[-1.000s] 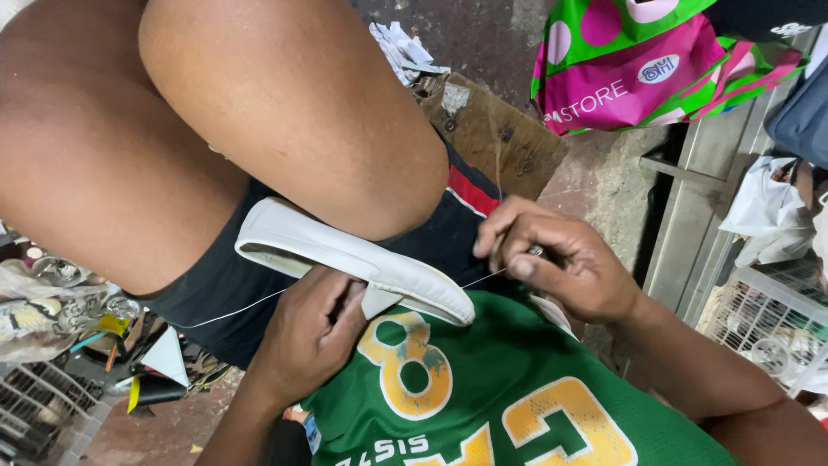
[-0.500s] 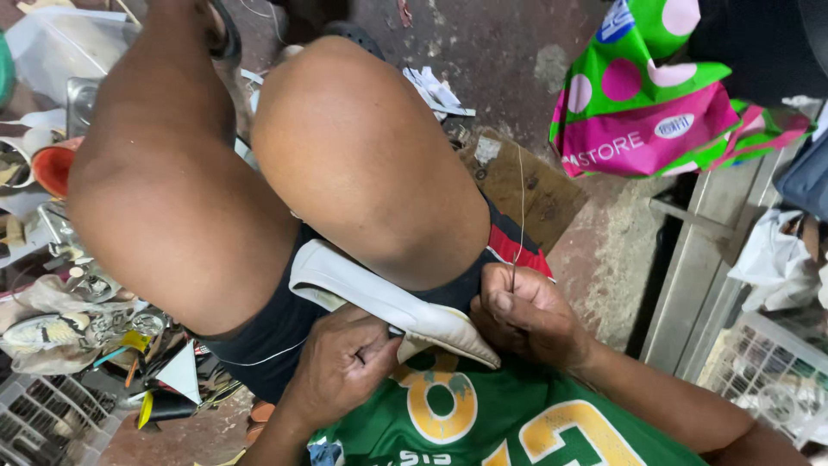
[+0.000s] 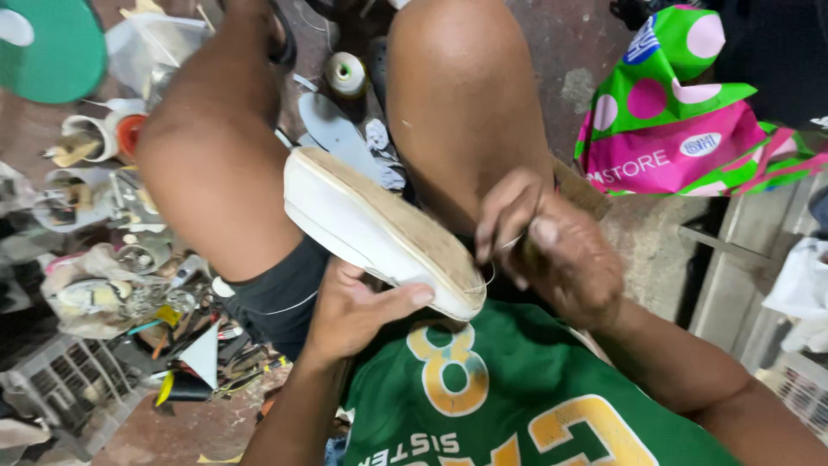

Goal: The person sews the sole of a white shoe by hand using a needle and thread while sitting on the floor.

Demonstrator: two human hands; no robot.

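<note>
A white shoe [image 3: 362, 220] with a tan worn sole lies sole-up between my bare knees. My left hand [image 3: 354, 311] grips its near end from below, thumb pressed on the sole's edge. At the same end of the shoe, my right hand [image 3: 552, 246] has its fingers closed on a thin thread [image 3: 492, 272] and some small tool that I cannot make out. I wear a green jersey [image 3: 500, 397] and black shorts.
Clutter of tools, cups and scraps [image 3: 121, 259] covers the floor on the left. A spool of thread [image 3: 345, 73] and a loose insole [image 3: 332, 129] lie beyond the knees. A pink and green bag [image 3: 681, 121] sits at right, by a wire rack [image 3: 802, 380].
The shoe has turned sole-up and lifted higher between my knees. My right hand came in from its pulled-out position to the shoe's end. The camera tilted down and left.
</note>
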